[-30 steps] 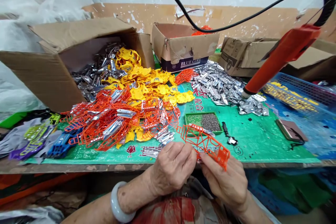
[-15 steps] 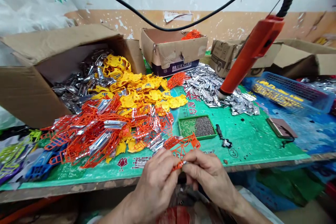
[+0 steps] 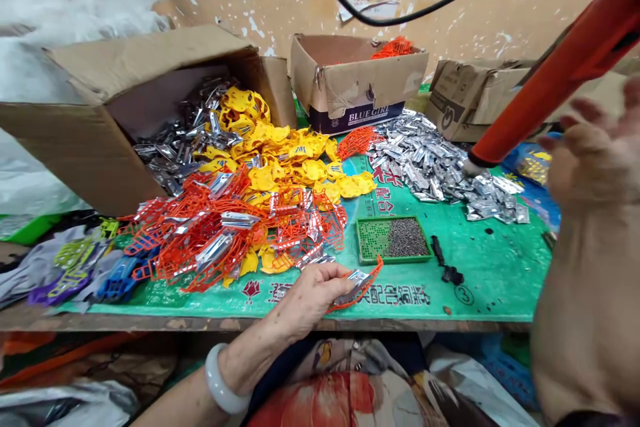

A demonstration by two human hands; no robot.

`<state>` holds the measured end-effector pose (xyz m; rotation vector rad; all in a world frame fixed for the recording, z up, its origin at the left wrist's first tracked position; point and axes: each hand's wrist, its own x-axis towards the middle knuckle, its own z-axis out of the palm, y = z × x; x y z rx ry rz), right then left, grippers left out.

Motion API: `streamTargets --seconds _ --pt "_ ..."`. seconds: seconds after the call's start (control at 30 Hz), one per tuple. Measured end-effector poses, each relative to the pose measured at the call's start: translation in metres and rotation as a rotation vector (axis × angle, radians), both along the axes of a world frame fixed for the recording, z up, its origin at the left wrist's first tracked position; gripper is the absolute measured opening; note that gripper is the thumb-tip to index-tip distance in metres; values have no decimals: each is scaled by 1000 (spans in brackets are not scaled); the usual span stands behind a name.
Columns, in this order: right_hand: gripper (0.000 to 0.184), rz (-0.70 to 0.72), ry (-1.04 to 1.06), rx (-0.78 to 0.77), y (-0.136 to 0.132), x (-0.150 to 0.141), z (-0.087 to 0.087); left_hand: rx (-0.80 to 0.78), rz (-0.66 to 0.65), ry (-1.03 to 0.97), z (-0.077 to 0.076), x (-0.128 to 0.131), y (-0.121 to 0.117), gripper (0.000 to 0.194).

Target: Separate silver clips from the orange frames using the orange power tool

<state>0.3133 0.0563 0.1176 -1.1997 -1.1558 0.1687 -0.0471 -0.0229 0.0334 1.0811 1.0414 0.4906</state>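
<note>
My left hand (image 3: pixel 313 295) pinches an orange plastic lattice part (image 3: pixel 375 273) over the front of the table. A shiny silver plate (image 3: pixel 358 278) lies against that part, by my thumb. At far right my right hand (image 3: pixel 587 160) is raised and blurred, its fingers spread and nothing in them. It is beside an orange electric screwdriver (image 3: pixel 555 80) that hangs at a slant, tip over the silver pieces; whether they touch I cannot tell. Small dark screws (image 3: pixel 407 237) fill the right side of a green tray (image 3: pixel 370 260) just beyond my left hand.
Orange lattice parts (image 3: pixel 200 227) and yellow plastic parts (image 3: pixel 295 160) are heaped at left before an open cardboard box (image 3: pixel 65 147). Loose silver plates (image 3: pixel 425 157) form a pile at the back right. Behind stands a BLUE GIRL box (image 3: pixel 370 87). Black pieces (image 3: pixel 445 263) lie right of the tray.
Both hands were together on the orange part. My right hand has let go and moved up to the right, beside the screwdriver. The left keeps the part, now turned edge-on. The view has shifted.
</note>
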Motion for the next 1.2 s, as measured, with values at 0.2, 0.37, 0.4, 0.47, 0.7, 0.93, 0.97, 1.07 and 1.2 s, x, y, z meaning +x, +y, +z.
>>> streamTargets --seconds 0.2,0.37,0.4,0.47,0.7,0.93,0.97,1.07,1.2 --pt "37 383 384 123 53 -36 5 14 -23 54 -3 0 1 19" --pt "52 558 395 -219 30 -83 1 0 -112 50 -1 2 4 17" --pt "55 596 385 -241 23 -94 -3 1 -135 53 -1 3 5 16" --pt "55 610 374 -245 12 -114 -13 17 -181 75 -1 6 7 18" --pt "43 410 344 -144 3 -154 -59 25 -223 96 -2 16 9 28" --pt "54 375 329 -166 8 -159 -75 32 -213 120 -3 18 9 28" --pt "55 365 335 -166 8 -159 -76 26 -214 118 -3 19 10 28" --pt "58 362 360 -156 9 -159 -78 21 -212 103 -4 19 10 27" --pt "60 407 388 -138 9 -160 -78 23 -223 89 -8 18 11 26"
